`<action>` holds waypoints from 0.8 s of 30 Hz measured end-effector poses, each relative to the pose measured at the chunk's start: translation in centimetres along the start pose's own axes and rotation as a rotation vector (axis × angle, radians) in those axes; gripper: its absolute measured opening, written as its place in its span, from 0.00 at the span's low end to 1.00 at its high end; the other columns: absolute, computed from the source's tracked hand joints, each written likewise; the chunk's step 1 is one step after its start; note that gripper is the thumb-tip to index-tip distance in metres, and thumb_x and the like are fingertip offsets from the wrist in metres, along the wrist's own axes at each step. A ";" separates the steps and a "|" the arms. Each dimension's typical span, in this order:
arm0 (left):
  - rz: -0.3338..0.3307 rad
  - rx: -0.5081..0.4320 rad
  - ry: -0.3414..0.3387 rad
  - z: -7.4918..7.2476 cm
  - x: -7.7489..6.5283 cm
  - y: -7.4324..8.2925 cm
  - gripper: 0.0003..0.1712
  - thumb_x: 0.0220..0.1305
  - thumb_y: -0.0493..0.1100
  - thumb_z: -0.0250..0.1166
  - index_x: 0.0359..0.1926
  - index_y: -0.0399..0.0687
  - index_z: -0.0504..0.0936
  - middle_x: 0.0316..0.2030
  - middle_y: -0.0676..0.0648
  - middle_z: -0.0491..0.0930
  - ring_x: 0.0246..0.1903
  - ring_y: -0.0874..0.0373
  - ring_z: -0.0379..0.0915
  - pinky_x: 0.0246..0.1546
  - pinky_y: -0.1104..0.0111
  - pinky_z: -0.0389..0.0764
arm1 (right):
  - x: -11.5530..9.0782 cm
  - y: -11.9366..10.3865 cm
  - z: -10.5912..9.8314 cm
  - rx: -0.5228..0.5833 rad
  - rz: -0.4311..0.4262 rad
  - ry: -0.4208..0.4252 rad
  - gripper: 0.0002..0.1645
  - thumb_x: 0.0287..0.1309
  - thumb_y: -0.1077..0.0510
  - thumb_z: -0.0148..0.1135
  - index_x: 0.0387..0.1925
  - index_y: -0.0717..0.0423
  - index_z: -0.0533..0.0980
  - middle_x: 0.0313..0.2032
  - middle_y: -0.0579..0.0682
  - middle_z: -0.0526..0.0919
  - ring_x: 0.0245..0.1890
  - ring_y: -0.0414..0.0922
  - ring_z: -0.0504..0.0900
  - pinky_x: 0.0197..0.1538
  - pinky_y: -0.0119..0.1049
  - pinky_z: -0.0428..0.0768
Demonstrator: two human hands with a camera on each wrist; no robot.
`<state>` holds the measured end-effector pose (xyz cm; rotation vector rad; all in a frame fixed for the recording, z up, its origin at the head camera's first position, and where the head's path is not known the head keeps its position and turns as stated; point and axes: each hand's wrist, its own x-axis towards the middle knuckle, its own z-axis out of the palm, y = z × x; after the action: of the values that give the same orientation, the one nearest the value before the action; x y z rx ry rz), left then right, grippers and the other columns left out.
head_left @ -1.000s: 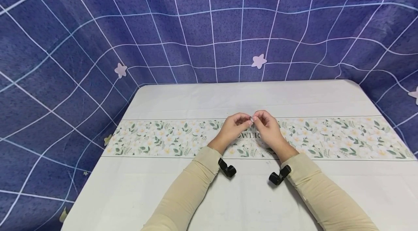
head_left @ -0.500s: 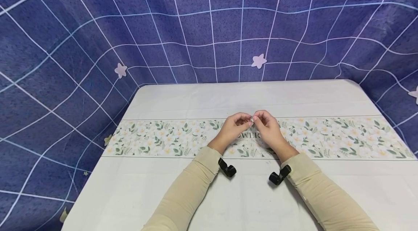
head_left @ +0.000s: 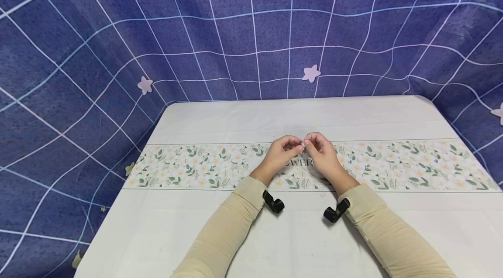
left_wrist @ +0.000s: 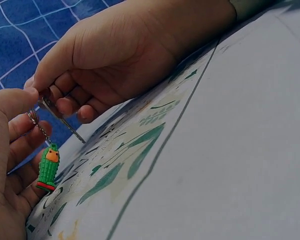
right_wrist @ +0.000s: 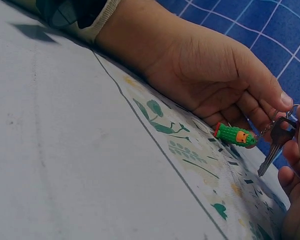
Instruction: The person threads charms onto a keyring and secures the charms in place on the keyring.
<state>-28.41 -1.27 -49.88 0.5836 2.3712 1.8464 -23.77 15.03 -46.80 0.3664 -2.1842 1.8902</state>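
Both hands meet at their fingertips above the middle of the table. My left hand (head_left: 280, 153) pinches a small metal key ring (right_wrist: 293, 110) between thumb and finger. From that ring a short chain carries a knobbly green figure charm (left_wrist: 48, 167) with an orange face and a red base, dangling before the left fingers. My right hand (head_left: 324, 156) pinches at the head of a metal key (right_wrist: 274, 150), whose blade points down. Ring and key head lie close together, partly covered by the thumbs. In the head view the fingers hide most of these small things.
A white tablecloth (head_left: 298, 234) covers the table, with a floral printed band (head_left: 196, 166) and dark lettering (head_left: 300, 163) under the hands. A blue gridded curtain (head_left: 235, 33) with stars hangs behind and at the sides. Each wrist wears a black camera mount (head_left: 273, 203).
The hands and arms keep their place. Only the small metal piece between the fingertips shifts slightly as the fingers work at it.
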 end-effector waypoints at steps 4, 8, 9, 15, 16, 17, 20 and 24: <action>0.018 -0.010 -0.004 0.0 0.0 0.0 0.11 0.66 0.41 0.70 0.47 0.43 0.84 0.39 0.49 0.84 0.34 0.63 0.75 0.36 0.72 0.77 | 0.0 0.0 0.0 -0.004 0.003 0.002 0.08 0.72 0.69 0.54 0.43 0.76 0.72 0.29 0.63 0.74 0.27 0.39 0.70 0.31 0.26 0.72; 0.025 -0.006 -0.011 0.0 0.0 0.0 0.11 0.66 0.40 0.70 0.48 0.44 0.84 0.39 0.50 0.84 0.34 0.63 0.75 0.38 0.72 0.77 | 0.1 0.2 0.0 0.009 0.008 0.005 0.08 0.72 0.69 0.54 0.43 0.76 0.72 0.28 0.61 0.73 0.26 0.38 0.70 0.30 0.25 0.71; 0.023 -0.004 -0.014 0.0 0.0 -0.1 0.11 0.66 0.40 0.69 0.48 0.44 0.84 0.39 0.50 0.84 0.35 0.63 0.75 0.38 0.72 0.77 | 0.1 0.2 -0.1 0.013 0.010 0.006 0.08 0.72 0.69 0.54 0.43 0.76 0.72 0.28 0.60 0.73 0.26 0.38 0.70 0.30 0.25 0.71; 0.010 -0.001 -0.037 0.0 0.0 -0.1 0.14 0.67 0.42 0.69 0.51 0.44 0.84 0.40 0.49 0.83 0.36 0.63 0.76 0.39 0.71 0.78 | 0.1 0.3 0.0 0.030 0.005 0.012 0.08 0.72 0.69 0.53 0.43 0.76 0.72 0.28 0.62 0.72 0.26 0.37 0.69 0.30 0.25 0.70; 0.008 -0.002 -0.040 0.0 0.0 -0.1 0.14 0.67 0.42 0.69 0.51 0.44 0.84 0.40 0.49 0.83 0.36 0.62 0.76 0.39 0.71 0.78 | 0.1 0.3 0.0 0.031 0.001 0.014 0.08 0.72 0.69 0.53 0.43 0.76 0.72 0.28 0.63 0.72 0.26 0.37 0.69 0.29 0.25 0.70; 0.004 -0.003 -0.043 0.0 0.0 -0.1 0.15 0.67 0.43 0.69 0.52 0.43 0.84 0.41 0.49 0.83 0.36 0.62 0.76 0.39 0.71 0.78 | 0.1 0.3 0.0 0.032 -0.002 0.016 0.08 0.72 0.69 0.53 0.43 0.76 0.72 0.28 0.65 0.72 0.25 0.37 0.69 0.29 0.25 0.69; -0.006 0.010 -0.045 -0.1 0.0 -0.1 0.15 0.67 0.45 0.69 0.51 0.43 0.84 0.40 0.50 0.84 0.36 0.62 0.76 0.39 0.71 0.78 | 0.1 0.3 0.0 0.032 -0.011 0.019 0.08 0.72 0.69 0.53 0.43 0.76 0.72 0.29 0.69 0.72 0.25 0.37 0.69 0.29 0.25 0.69; -0.005 0.035 -0.041 -0.1 0.0 -0.2 0.13 0.68 0.46 0.69 0.49 0.43 0.85 0.39 0.50 0.85 0.36 0.63 0.76 0.39 0.70 0.78 | 0.1 0.3 0.0 0.027 -0.013 0.015 0.08 0.72 0.69 0.52 0.43 0.76 0.72 0.30 0.74 0.71 0.25 0.38 0.69 0.29 0.25 0.69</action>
<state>-28.49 -1.37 -50.00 0.6118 2.3807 1.7766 -23.93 15.10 -47.07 0.3699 -2.1430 1.9113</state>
